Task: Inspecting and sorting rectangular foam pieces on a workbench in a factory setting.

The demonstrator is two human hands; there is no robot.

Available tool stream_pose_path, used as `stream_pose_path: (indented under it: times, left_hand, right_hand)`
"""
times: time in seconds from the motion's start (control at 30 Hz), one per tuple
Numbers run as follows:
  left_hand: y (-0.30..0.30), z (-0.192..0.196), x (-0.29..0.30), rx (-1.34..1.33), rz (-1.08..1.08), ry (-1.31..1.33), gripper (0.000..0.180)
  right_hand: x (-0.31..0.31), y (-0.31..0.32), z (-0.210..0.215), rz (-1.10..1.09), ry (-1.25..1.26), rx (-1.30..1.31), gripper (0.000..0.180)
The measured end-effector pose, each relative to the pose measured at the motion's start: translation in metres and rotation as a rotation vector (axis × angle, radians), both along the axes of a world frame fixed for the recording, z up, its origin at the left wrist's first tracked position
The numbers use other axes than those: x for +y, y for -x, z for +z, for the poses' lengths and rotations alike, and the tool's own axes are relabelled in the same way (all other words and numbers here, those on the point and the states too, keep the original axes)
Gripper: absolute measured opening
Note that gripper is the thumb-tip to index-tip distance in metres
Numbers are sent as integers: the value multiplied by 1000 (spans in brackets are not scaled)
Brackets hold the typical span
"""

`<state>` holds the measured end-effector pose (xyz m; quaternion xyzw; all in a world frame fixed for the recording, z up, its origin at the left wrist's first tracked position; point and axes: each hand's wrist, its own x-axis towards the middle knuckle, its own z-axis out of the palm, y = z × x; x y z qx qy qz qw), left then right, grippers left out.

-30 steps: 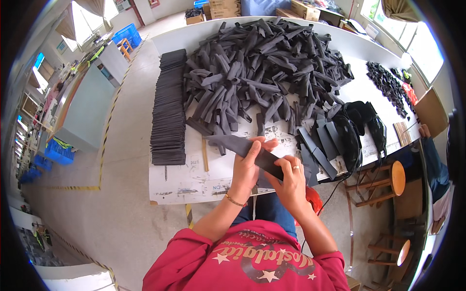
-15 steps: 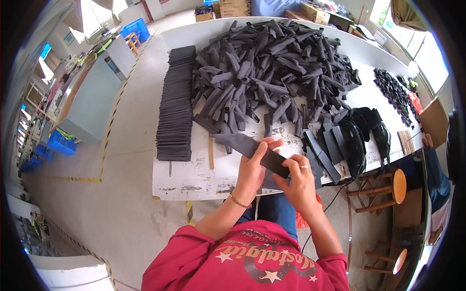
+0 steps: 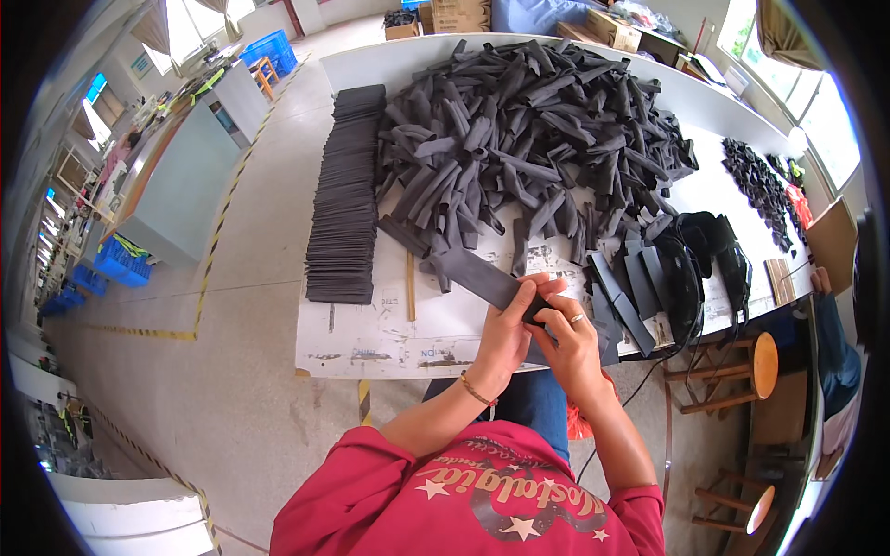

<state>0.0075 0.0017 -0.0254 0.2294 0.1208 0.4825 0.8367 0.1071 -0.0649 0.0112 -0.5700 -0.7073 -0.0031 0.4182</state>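
- The left hand (image 3: 505,329) and right hand (image 3: 567,335) meet over the near table edge, both pinching one end of a dark grey foam strip (image 3: 477,276); fingers are pressed onto it, the thumbs on top.
- The strip runs up and left from the grip, its far end above the white table (image 3: 371,338); holding it at one end appears to leave the rest free for inspection or folding.
- A neat stack of flat strips (image 3: 343,199) lies to the left, apart from the loose heap of curled pieces (image 3: 528,120) beyond, suggesting sorted against unsorted stock.
- Black curved parts (image 3: 691,269) sit just right of the hands, within easy reach.
- A wooden stool (image 3: 756,357) stands beside the table's right corner.
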Motion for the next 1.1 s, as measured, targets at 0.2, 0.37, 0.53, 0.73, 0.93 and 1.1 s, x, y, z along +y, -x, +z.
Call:
stream_pose_path:
  times: [0.2, 0.37, 0.53, 0.73, 0.93, 1.1]
  left_hand:
    - [6, 3, 0, 58, -13, 64, 32]
    - [18, 29, 15, -21, 126, 30, 36]
    - [13, 26, 5, -33, 144, 51, 35]
    - [6, 20, -3, -49, 136, 58, 33]
    - [6, 19, -5, -52, 121, 95, 32]
    - [7, 20, -3, -34, 108, 87, 34]
  right_hand:
    - [-6, -3, 1, 10, 149, 71, 26]
    - [-4, -10, 3, 52, 29, 18, 21]
    - [2, -9, 8, 87, -41, 22, 18]
    - [3, -10, 1, 104, -59, 28, 20]
    - [5, -7, 0, 102, -62, 31, 20]
    - [2, -9, -2, 107, -35, 45, 20]
